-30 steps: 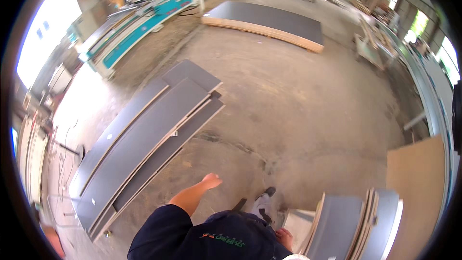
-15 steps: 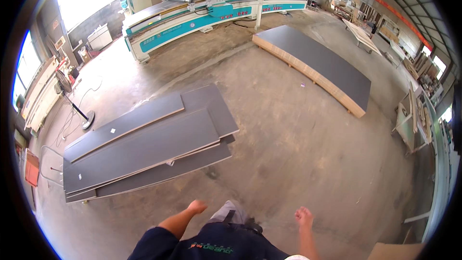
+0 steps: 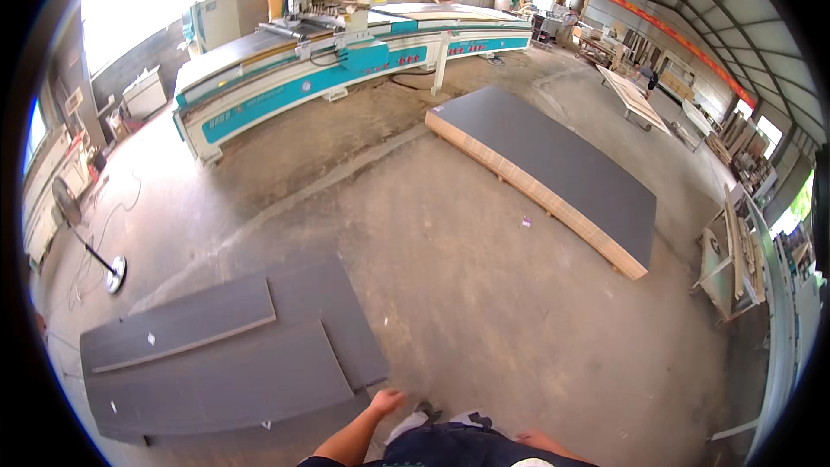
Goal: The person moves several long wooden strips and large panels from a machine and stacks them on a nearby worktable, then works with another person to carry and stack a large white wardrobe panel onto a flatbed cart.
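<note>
My left hand [image 3: 387,401] hangs just off the near right corner of a low stack of dark grey panels [image 3: 233,376]. Its fingers are curled in, and I see nothing in them. Low by my body is my right hand [image 3: 540,441], only partly in view at the lower edge, its fingers too unclear to read. The panels lie flat and unevenly overlapped, narrower ones on top of a wider one, with small white labels on some. Further off to the right lies a thick, neat stack of large dark boards [image 3: 553,164] with pale brown edges.
A long white and teal machine [image 3: 320,86] runs along the back. At the left a standing fan [image 3: 115,275] has cables trailing on the floor. To the right are a rack with boards [image 3: 731,259] and a low trolley with a pale panel [image 3: 635,97]. Concrete floor [image 3: 484,311] lies between the stacks.
My view has moved forward, bringing the near panels lower and closer to my left hand. Both hands have shifted down in the picture, and my right hand has drawn in toward my body.
</note>
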`<state>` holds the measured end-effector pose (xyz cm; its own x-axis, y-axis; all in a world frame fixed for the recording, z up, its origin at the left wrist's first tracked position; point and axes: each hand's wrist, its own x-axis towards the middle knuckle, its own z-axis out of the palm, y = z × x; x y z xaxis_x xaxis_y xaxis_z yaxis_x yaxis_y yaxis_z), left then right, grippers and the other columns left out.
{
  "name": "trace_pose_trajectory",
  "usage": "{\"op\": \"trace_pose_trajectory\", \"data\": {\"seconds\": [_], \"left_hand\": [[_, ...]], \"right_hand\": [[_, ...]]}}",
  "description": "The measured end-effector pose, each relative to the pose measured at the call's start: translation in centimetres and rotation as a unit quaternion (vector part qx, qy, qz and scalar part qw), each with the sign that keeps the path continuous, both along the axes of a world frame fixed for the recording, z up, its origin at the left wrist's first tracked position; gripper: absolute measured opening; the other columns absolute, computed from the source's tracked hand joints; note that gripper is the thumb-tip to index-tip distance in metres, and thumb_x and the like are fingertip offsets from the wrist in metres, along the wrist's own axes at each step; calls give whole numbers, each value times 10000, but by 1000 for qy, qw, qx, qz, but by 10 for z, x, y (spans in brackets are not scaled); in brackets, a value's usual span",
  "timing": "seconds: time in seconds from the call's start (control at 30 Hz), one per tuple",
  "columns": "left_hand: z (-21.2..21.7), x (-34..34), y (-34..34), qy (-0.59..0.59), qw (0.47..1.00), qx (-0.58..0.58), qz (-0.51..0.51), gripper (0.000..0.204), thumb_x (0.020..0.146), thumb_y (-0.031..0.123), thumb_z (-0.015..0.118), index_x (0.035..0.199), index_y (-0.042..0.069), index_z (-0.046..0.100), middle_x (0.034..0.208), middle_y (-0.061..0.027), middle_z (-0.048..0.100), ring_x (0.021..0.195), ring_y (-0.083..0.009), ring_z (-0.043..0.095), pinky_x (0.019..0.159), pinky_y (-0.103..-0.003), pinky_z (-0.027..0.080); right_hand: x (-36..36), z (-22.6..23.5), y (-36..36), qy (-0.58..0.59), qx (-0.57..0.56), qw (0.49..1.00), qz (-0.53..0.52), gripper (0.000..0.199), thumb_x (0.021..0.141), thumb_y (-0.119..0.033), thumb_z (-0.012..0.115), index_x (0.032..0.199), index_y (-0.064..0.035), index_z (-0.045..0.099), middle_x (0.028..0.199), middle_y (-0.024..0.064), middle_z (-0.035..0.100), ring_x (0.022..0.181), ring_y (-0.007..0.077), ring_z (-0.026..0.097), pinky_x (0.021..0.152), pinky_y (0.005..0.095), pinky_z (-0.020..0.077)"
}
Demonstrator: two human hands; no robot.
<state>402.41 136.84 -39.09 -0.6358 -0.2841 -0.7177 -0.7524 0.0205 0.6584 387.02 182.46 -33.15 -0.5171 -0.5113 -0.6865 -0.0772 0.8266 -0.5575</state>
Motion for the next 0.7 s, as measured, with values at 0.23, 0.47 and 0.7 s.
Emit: {"op": "trace_pose_trajectory", "data": {"seconds": [0.23, 0.47, 0.7], "left_hand": [[54, -178, -229, 162, 967, -158, 115, 398, 796, 300, 577, 1066, 8, 604, 881, -131, 671, 795, -204, 637, 708, -327, 492], [-83, -117, -306, -104, 977, -96, 157, 315, 783, 345, 562, 797, 42, 645, 712, -104, 647, 668, -250, 616, 654, -353, 498], [-111, -44, -319, -208, 970, -110, 57, 210, 828, 280, 495, 791, 95, 587, 719, -70, 595, 644, -228, 587, 530, -371, 465]], "right_hand": [[-181, -90, -45, -67, 39, 980, -181, 195, 813, -146, 501, 905, -25, 623, 788, 71, 644, 676, 261, 611, 574, 385, 476], [-452, -78, -348, 130, 128, 983, 3, 269, 817, -204, 477, 963, -61, 651, 1002, 176, 632, 944, 330, 591, 787, 467, 464], [-606, 38, -783, 122, -175, 976, -36, 286, 783, -132, 628, 1027, 15, 602, 855, 96, 649, 774, 190, 618, 687, 338, 504]]}}
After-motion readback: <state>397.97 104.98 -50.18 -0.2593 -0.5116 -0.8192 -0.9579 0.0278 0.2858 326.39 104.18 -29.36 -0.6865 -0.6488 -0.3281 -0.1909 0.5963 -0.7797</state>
